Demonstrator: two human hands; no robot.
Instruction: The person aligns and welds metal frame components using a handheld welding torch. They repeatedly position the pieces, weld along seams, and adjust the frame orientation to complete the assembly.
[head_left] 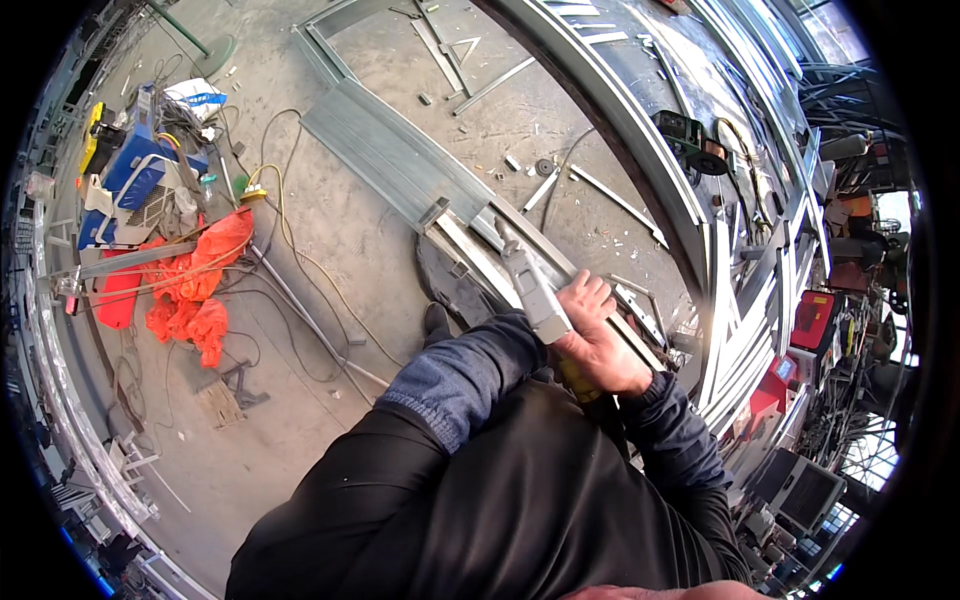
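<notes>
Right hand point(597, 340) grips a grey tool point(533, 290) beside steel bars point(400, 160); left hand hidden.

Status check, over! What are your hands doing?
Right hand gripping grey power tool. Left hand hidden behind the sleeve. Tool tip over metal bars. Nothing blocking.

A bare concrete floor point(340, 240) carries everything here, grey and dusty. A stack of long grey metal profiles point(400, 160) lies flat across it, with short offcuts point(545, 190) and small scraps scattered just beyond. Thin cables point(290, 250) snake over the concrete toward a blue machine point(140, 180) at the left. Beside that machine lies a crumpled orange cloth point(195, 285), with a long metal bar point(130, 260) resting across it. Nearer in, a small flat wooden piece point(222, 402) sits on the floor.
</notes>
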